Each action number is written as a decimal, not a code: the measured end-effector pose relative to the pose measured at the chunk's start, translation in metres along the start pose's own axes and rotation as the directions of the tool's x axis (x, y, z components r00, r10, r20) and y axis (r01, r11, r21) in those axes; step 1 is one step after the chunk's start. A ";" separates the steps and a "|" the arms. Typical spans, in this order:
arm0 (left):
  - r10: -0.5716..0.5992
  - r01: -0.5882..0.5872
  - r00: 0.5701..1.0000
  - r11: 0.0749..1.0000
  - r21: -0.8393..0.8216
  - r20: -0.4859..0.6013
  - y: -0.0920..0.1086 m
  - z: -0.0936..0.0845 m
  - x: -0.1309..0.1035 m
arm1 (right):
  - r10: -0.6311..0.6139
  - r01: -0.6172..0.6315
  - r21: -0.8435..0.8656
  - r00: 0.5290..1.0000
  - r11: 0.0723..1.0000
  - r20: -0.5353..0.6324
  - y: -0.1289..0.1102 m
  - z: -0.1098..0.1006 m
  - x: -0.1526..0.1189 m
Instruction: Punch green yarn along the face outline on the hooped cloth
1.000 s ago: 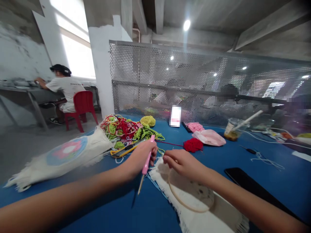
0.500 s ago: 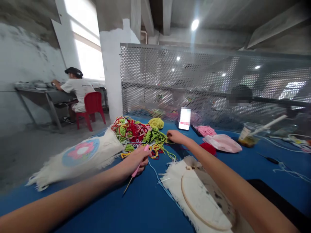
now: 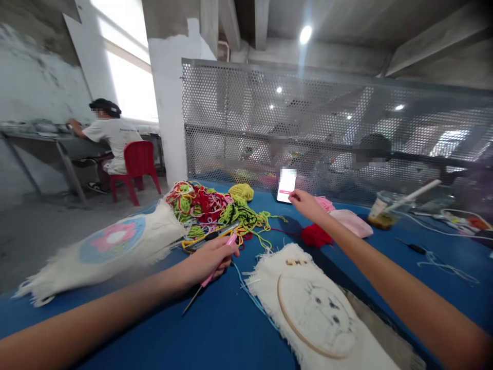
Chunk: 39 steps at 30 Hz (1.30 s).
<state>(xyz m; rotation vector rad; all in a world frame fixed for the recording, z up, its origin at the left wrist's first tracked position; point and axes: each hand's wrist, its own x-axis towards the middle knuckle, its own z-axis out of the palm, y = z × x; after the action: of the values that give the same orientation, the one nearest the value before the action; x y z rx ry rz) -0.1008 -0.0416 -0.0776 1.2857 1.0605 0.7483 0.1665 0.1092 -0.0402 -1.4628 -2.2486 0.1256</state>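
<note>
My left hand (image 3: 211, 255) rests on the blue table (image 3: 239, 334) and grips a pink punch needle (image 3: 210, 277) with its metal tip pointing down-left. My right hand (image 3: 306, 204) is stretched far forward, its fingers touching the lower edge of a phone (image 3: 286, 185) that stands against the perforated metal screen. Between my arms lies a white fringed cloth in a wooden embroidery hoop (image 3: 318, 318) with a faint animal face drawn on it. A red yarn ball (image 3: 316, 235) sits under my right forearm.
A tangle of green, red and yellow yarn (image 3: 210, 208) lies ahead, with a finished flower tufted cloth (image 3: 111, 244) at left. A pink bag (image 3: 352, 221) and a cup with straw (image 3: 383, 213) sit at right. A person sits on a red chair (image 3: 136, 164) far left.
My right hand left the hoop, passed over the yarn pile and reached on to the phone. My left hand with the punch needle lowered to the table.
</note>
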 end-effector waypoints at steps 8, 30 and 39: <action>0.020 -0.023 0.999 0.997 0.071 0.044 0.003 0.000 -0.003 | -0.266 0.241 0.135 0.936 0.961 0.228 -0.048 0.044 -0.029; 0.141 -0.130 0.990 0.965 0.229 -0.031 0.020 0.021 0.013 | 0.090 0.094 0.798 0.979 0.595 -0.183 -0.005 -0.059 -0.074; 0.284 -0.262 0.959 0.846 0.465 0.024 0.070 0.073 0.106 | 0.225 0.142 0.695 0.884 0.704 -0.409 0.015 -0.102 -0.116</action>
<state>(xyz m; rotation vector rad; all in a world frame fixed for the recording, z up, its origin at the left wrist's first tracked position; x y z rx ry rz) 0.0134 0.0383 -0.0337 1.8714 1.1482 0.7627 0.2606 -0.0039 0.0090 -0.9649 -1.4915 0.5373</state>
